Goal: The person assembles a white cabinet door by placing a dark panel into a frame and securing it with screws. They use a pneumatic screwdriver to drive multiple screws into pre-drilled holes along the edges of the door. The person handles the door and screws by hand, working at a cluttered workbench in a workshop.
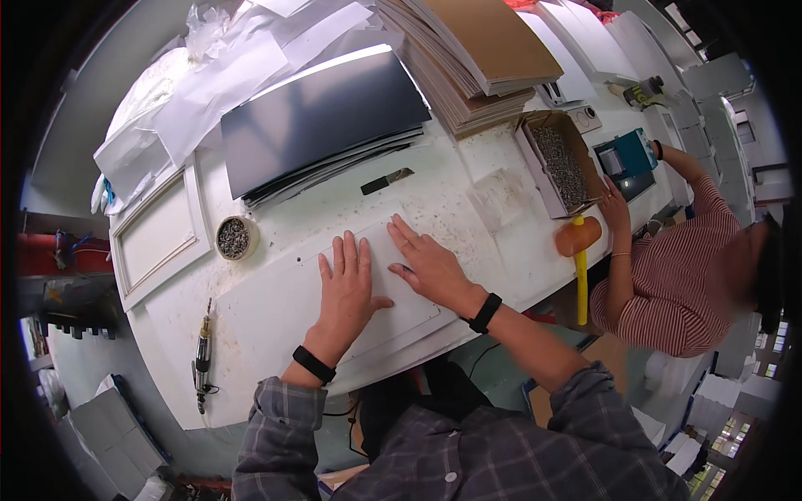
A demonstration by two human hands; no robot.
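White frame is lying far left, driver resting unheld lower left; at centre, left hand and right hand are lying flat, thumbs apart, gripping nothing, on a panel; whether it is finished isn't showing.

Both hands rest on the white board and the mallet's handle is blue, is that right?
Not quite: the head view shows the mallet handle is yellow. The left hand and right hand do rest on the white board.
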